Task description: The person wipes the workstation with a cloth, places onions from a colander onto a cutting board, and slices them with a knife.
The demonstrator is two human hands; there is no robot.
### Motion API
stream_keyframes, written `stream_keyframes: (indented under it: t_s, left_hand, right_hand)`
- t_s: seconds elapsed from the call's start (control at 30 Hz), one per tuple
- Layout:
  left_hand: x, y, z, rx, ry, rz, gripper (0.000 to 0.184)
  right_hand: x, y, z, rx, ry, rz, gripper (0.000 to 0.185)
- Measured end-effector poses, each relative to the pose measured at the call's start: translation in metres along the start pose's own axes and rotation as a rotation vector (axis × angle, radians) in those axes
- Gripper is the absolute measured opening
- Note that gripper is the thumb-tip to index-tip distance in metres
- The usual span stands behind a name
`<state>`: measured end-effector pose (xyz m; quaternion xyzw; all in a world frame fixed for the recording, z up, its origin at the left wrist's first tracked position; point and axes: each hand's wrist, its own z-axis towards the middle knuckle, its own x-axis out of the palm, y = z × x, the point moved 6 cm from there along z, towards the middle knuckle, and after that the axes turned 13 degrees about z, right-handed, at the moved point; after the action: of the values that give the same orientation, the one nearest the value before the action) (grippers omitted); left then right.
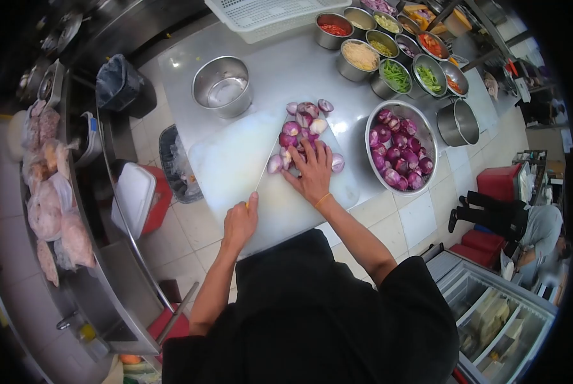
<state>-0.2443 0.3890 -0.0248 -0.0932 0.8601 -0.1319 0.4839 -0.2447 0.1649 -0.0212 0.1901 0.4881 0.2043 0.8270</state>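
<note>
My left hand (240,221) is wrapped round the handle of a knife, its thin blade (266,168) seen nearly edge-on and angled up along the left side of a pile of red onions (304,121). The onions, some of them cut, lie on a white cutting board (229,160). My right hand (312,174) rests over the near end of the pile with fingers spread, touching the onions; what lies under the palm is hidden. More peeled red onions fill a steel colander (369,144) to the right.
A steel pot (200,86) stands behind the board. Several steel bowls of chopped ingredients (360,56) crowd the back right, near a white plastic basket (261,25). Another pot (458,123) sits beyond the colander. A person (536,227) is at far right; bagged meat (49,208) lies left.
</note>
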Motion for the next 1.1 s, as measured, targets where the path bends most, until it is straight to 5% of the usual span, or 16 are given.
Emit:
stream_keyframes:
  t_s: [0.27, 0.37, 0.5, 0.6, 0.7, 0.8, 0.9, 1.0, 1.1]
  left_hand:
    - [-0.011, 0.013, 0.005, -0.043, 0.042, -0.029, 0.082]
    - [-0.012, 0.038, -0.009, -0.11, 0.06, -0.093, 0.083]
    - [-0.012, 0.073, -0.036, -0.181, 0.075, -0.181, 0.082]
    - [-0.004, 0.096, -0.051, -0.247, 0.071, -0.249, 0.08]
    - [0.001, 0.109, -0.06, -0.279, 0.067, -0.296, 0.079]
    - [-0.003, 0.11, -0.064, -0.255, 0.066, -0.285, 0.077]
    - [-0.009, 0.107, -0.062, -0.239, 0.06, -0.222, 0.076]
    - [-0.014, 0.103, -0.063, -0.243, 0.083, -0.203, 0.076]
    - [-0.01, 0.105, -0.065, -0.257, 0.078, -0.194, 0.076]
  right_hand:
    - [-0.018, 0.027, 0.017, -0.032, 0.052, 0.098, 0.055]
    - [0.002, 0.037, 0.023, -0.236, 0.321, 0.029, 0.044]
    - [0.024, 0.04, 0.03, -0.31, 0.384, 0.045, 0.027]
    - [0.041, 0.049, 0.035, -0.136, 0.409, 0.264, 0.032]
    - [0.067, 0.059, 0.021, 0.696, 0.433, 0.873, 0.029]
    - [0.081, 0.063, 0.008, 0.647, 0.463, 0.738, 0.034]
    - [0.056, 0.078, 0.006, 0.152, 0.129, 0.358, 0.036]
    - [0.054, 0.079, 0.013, -0.16, 0.287, 0.609, 0.042]
    - [0.069, 0.071, 0.009, -0.111, 0.326, 0.636, 0.043]
